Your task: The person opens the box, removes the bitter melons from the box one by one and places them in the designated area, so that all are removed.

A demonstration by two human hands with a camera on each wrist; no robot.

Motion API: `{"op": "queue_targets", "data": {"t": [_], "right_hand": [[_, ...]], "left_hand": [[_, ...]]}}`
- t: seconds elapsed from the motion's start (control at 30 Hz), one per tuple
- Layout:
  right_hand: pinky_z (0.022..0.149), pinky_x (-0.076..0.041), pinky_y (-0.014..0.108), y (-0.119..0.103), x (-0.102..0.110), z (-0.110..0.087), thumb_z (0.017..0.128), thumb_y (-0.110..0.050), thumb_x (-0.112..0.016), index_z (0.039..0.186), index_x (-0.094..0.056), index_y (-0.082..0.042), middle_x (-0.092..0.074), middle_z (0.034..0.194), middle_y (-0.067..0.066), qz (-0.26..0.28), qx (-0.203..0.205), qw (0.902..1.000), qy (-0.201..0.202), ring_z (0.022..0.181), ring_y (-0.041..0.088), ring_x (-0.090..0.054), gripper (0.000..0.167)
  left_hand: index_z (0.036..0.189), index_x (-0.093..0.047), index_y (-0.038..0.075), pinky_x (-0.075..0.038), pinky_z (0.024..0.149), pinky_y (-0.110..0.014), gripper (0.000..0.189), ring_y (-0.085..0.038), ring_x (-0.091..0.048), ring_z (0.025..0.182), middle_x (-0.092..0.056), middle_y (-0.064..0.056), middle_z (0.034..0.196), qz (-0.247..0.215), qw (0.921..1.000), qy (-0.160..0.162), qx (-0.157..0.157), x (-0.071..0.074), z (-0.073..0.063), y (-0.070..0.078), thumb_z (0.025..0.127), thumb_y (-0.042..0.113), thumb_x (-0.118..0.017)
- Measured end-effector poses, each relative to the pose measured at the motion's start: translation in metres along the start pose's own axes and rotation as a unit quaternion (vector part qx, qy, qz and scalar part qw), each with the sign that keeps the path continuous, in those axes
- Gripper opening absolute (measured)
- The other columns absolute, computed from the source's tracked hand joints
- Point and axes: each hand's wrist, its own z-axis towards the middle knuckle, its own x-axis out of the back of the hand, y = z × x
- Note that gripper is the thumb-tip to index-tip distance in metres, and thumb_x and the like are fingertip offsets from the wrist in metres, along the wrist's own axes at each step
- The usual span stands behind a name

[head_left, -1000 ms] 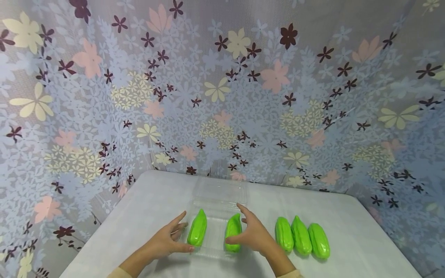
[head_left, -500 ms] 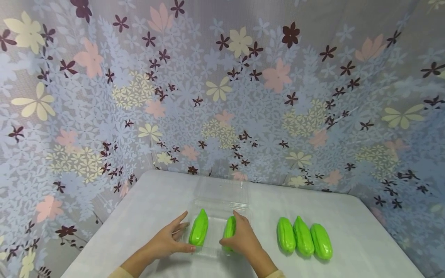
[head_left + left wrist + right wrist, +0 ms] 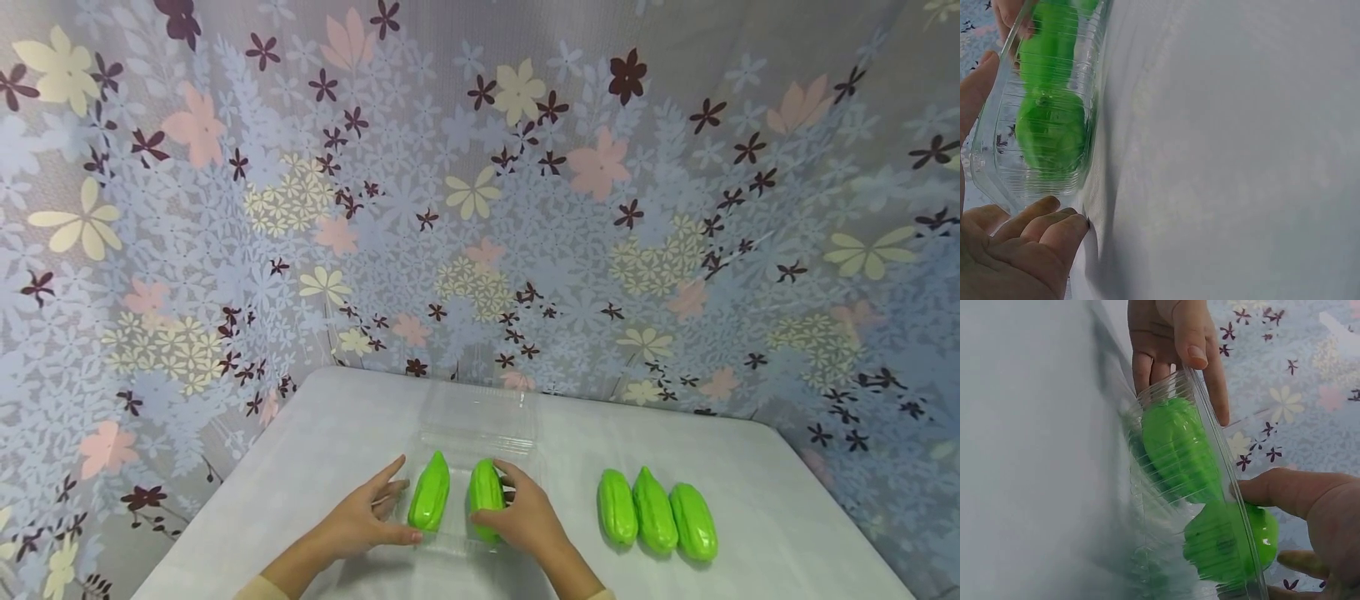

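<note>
A clear plastic container (image 3: 459, 546) stands on the white table, its hinged lid (image 3: 476, 412) laid back behind it. Two bright green, ridged toy vegetables lie lengthwise in it. My right hand (image 3: 521, 517) holds the right green toy vegetable (image 3: 486, 496), thumb at its near end and index finger at its far end. Beside the left green toy vegetable (image 3: 430, 493), my left hand (image 3: 363, 512) rests against the container's left wall with spread fingers. In the left wrist view its fingertips (image 3: 1054, 203) lie at the ribbed end wall. The right wrist view shows its thumb at the rim.
To the right of the container, several green toy vegetables (image 3: 654, 512) lie side by side on the table (image 3: 757, 483). A flowered curtain (image 3: 480, 208) hangs behind the table's back edge.
My right hand has closed in on the right green toy vegetable, which now lies farther left and turned in the container. My left hand has stayed at the container's left side.
</note>
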Motion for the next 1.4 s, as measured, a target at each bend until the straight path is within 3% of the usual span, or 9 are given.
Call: {"op": "queue_targets", "data": {"t": [0.2, 0.43, 0.67, 0.93, 1.4], "right_hand": [[0.086, -0.059, 0.049, 0.005, 0.001, -0.001, 0.075, -0.019, -0.089, 0.145, -0.05, 0.0, -0.056, 0.136, 0.025, 0.055, 0.003, 0.9984, 0.008, 0.112, 0.042, -0.062, 0.082], [0.083, -0.06, 0.043, 0.005, 0.005, -0.006, 0.074, -0.016, -0.09, 0.145, -0.051, 0.0, -0.055, 0.138, 0.024, 0.14, 0.013, 0.9898, 0.025, 0.112, 0.039, -0.062, 0.083], [0.086, -0.06, 0.042, 0.004, 0.024, -0.011, 0.075, -0.021, -0.09, 0.147, -0.051, -0.004, -0.054, 0.139, 0.022, 0.145, 0.013, 0.9885, 0.04, 0.115, 0.038, -0.061, 0.083], [0.082, -0.061, 0.044, 0.01, 0.052, -0.016, 0.073, -0.011, -0.091, 0.144, -0.053, -0.007, -0.055, 0.138, 0.02, 0.167, -0.019, 0.9823, 0.083, 0.113, 0.036, -0.062, 0.081], [0.083, -0.059, 0.044, 0.034, 0.086, -0.024, 0.076, -0.013, -0.088, 0.147, -0.049, -0.008, -0.05, 0.141, 0.024, 0.12, -0.05, 0.9844, 0.119, 0.119, 0.04, -0.055, 0.082]], "left_hand": [[0.163, -0.017, 0.012, -0.038, 0.109, -0.056, 0.12, -0.053, -0.036, 0.137, -0.035, -0.034, 0.152, -0.002, 1.0, -0.005, 0.004, -0.002, 0.001, -0.002, 0.072, 0.028, -0.094], [0.163, -0.017, 0.012, -0.039, 0.109, -0.056, 0.119, -0.053, -0.037, 0.136, -0.035, -0.035, 0.152, 0.003, 1.0, 0.001, 0.001, -0.002, -0.001, 0.0, 0.072, 0.026, -0.094], [0.163, -0.016, 0.011, -0.039, 0.109, -0.056, 0.121, -0.053, -0.038, 0.136, -0.036, -0.033, 0.152, 0.006, 1.0, 0.0, 0.0, -0.001, 0.0, 0.001, 0.072, 0.027, -0.094], [0.163, -0.016, 0.011, -0.039, 0.108, -0.055, 0.121, -0.053, -0.039, 0.135, -0.037, -0.032, 0.152, 0.011, 0.9999, 0.002, -0.008, 0.001, 0.0, 0.003, 0.071, 0.028, -0.094], [0.163, -0.016, 0.011, -0.039, 0.108, -0.055, 0.122, -0.054, -0.039, 0.135, -0.036, -0.034, 0.152, 0.005, 0.9999, 0.003, -0.009, 0.0, 0.0, 0.0, 0.07, 0.026, -0.094]]}}
